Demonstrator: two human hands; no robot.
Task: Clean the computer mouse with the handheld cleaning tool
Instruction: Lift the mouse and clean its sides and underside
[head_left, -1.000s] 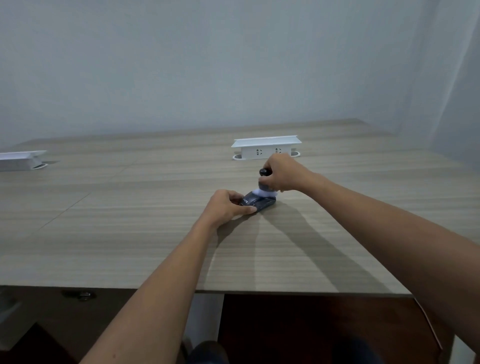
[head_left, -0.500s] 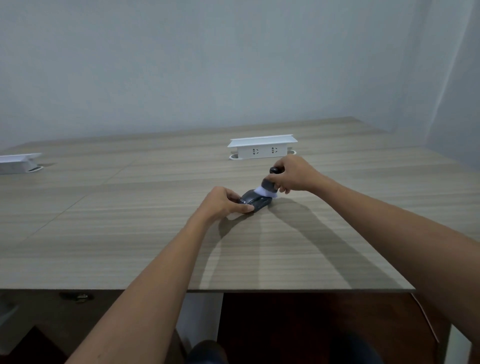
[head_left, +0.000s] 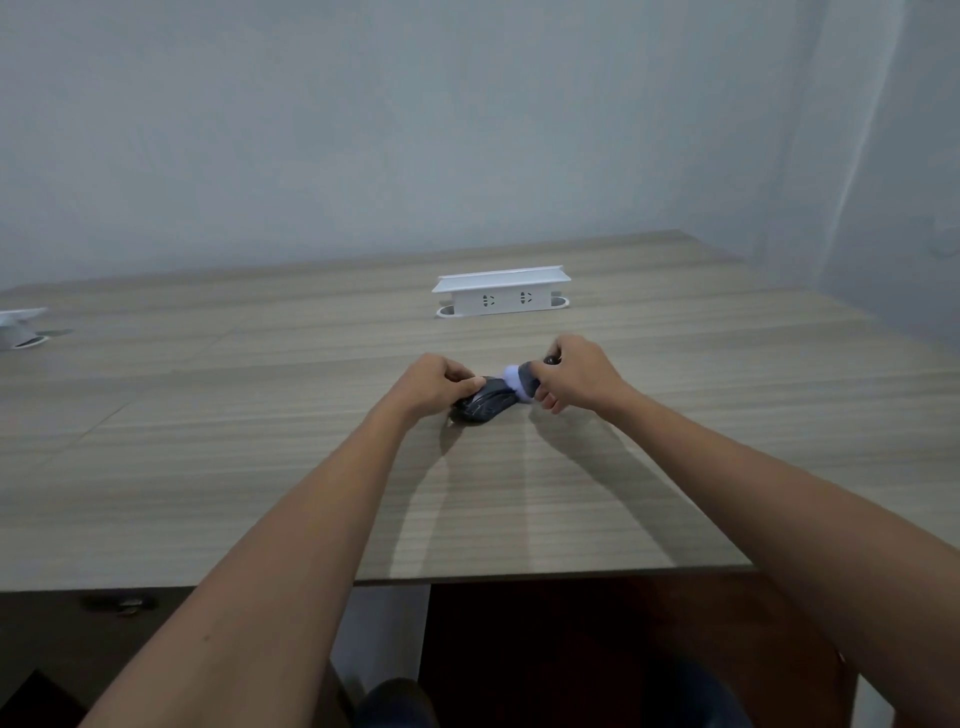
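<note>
Dark computer mouse (head_left: 482, 404) lying flat on the wooden desk (head_left: 260, 467), roughly central, nearer the far half than the front edge. Long axis diagonal: one end toward front-left, other end toward back-right; which end is the button end cannot be told. Left hand (head_left: 435, 387) at the mouse's left side, fingers curled and clamped on its back-left edge, thumb pressed to the top. Right hand (head_left: 574, 374) just right of the mouse, fingers closed around the dark body of the handheld cleaning tool (head_left: 525, 383). Tool tilted, pale brush head pointing left and down, touching the mouse's back-right end; dark rear end projecting above the knuckles. White socket box (head_left: 500, 297) standing on the desk beyond the hands, lid raised, two outlets on its front face. Second white box (head_left: 20, 325) at far left edge, partly cut off.
</note>
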